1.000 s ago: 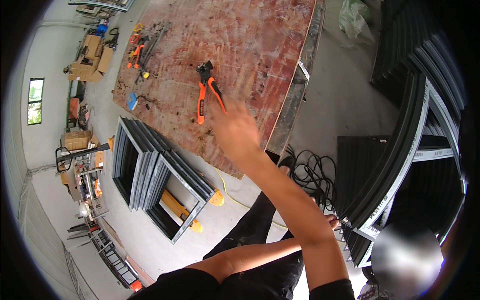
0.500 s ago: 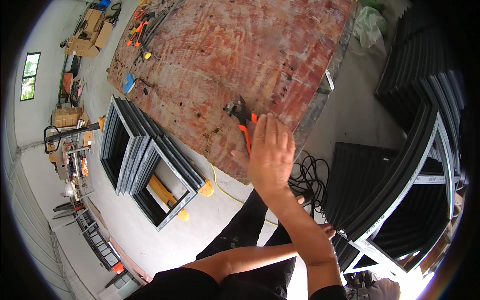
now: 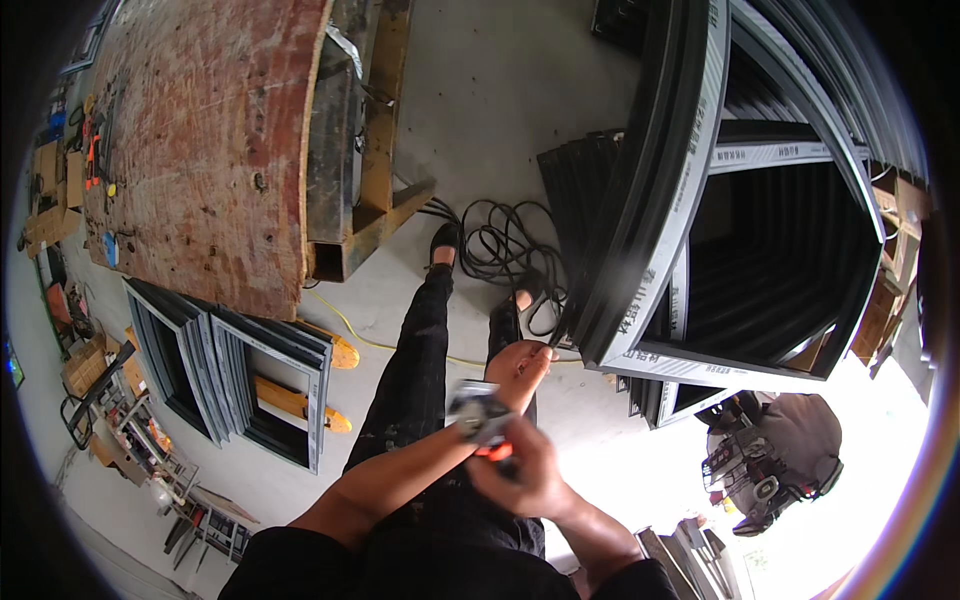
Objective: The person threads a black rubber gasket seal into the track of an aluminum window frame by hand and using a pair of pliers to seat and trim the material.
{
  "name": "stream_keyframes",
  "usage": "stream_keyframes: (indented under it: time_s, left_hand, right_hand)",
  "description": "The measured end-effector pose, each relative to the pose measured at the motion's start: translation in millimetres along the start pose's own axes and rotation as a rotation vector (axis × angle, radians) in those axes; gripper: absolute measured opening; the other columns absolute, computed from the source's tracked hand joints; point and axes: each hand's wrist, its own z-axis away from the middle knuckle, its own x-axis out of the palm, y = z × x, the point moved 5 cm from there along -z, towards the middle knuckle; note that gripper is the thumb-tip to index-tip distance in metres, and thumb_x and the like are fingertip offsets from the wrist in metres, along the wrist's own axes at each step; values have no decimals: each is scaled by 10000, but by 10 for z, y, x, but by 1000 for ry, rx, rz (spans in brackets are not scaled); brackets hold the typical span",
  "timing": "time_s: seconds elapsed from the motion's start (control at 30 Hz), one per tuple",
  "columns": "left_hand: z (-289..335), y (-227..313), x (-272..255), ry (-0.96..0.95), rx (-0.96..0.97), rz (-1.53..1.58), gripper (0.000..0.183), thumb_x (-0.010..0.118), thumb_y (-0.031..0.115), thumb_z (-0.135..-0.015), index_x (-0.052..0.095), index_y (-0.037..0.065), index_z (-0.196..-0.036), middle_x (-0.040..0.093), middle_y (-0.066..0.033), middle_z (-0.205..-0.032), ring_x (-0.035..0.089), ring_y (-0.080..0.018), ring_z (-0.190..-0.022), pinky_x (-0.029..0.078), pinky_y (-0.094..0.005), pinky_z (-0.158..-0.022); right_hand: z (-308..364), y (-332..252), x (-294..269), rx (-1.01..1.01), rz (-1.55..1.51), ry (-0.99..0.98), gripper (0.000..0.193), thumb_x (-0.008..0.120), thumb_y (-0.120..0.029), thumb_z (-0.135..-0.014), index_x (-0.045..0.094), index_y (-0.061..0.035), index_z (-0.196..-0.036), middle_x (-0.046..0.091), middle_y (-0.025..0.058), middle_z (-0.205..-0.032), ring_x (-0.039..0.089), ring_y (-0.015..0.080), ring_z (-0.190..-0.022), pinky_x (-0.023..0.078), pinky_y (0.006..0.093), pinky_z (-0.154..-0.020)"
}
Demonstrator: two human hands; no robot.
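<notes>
At frame corner, left hand is sitting half-curled, hold unclear; right hand is gripping orange-handled pliers, likely low for leverage

There is room to pass over the floor between the table on the left and the big dark frames blocking the right side.

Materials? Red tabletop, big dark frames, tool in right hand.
Tabletop: probably wood panel, worn reddish coating; scuffs, brownish edge.
Frames: likely coated metal; smooth dark profiles, dull sheen. Plastic possible.
Tool: blurred; silvery look suggests metal head, orange part maybe plastic.
</notes>
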Motion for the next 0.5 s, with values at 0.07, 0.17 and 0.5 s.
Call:
stream_keyframes:
  time_s: [0.07, 0.17, 0.5]
  left_hand:
    - [-11, -44, 12, 1, -46, 20, 228, 582, 207, -949, 652, -9, -963, 588, -8, -769, 532, -76, -699, 434, -238, -642]
    - [37, 54, 12, -48, -27, 3, 213, 562, 198, -962, 648, 3, -957, 563, 8, -752, 517, -64, -730, 431, -217, -692]
    - [24, 173, 26, 0, 61, -136, 205, 576, 185, -947, 637, -5, -900, 520, 24, -701, 426, -38, -636, 354, -217, -573]
  right_hand:
    - [344, 353, -351, 148, 22, 142, 267, 629, 10, -772, 546, 50, -1024, 604, 121, -948, 597, 160, -860, 478, 288, -763]
    - [629, 729, -784, 170, 231, 284, 416, 621, 6, -732, 552, 70, -1137, 611, 184, -938, 640, 298, -904, 500, 334, -798]
    - [250, 947, -1284, 76, 543, 224, 466, 621, -30, -681, 589, 29, -1142, 619, 200, -951, 614, 359, -852, 495, 374, -767]
